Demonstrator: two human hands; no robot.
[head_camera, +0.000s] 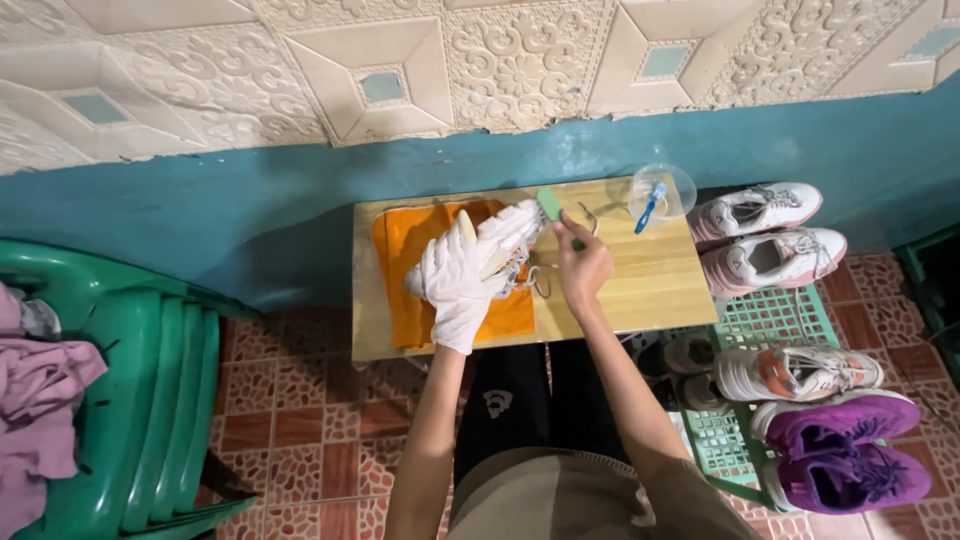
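Seen from the head camera, the gloved left hand (455, 280) grips a white sneaker (508, 232) over an orange cloth (410, 290) on the small wooden table (650, 280), while the bare right hand (583, 262) holds a green brush (550, 204) against its toe.

A low table (640, 290) stands against the wall (480, 60), with the person's knees just before it. On its left half lies a cloth (415, 300); over the cloth the left hand (455, 280) holds a shoe (505, 235). Right of it, the right hand (583, 262) holds a brush (551, 204) at the shoe's far end. A bowl (662, 192) with a toothbrush (649, 207) in it sits at the table's far right corner. Stacked chairs (150, 390) stand to the left, and pairs of shoes (790, 310) lie in a row right of the table.
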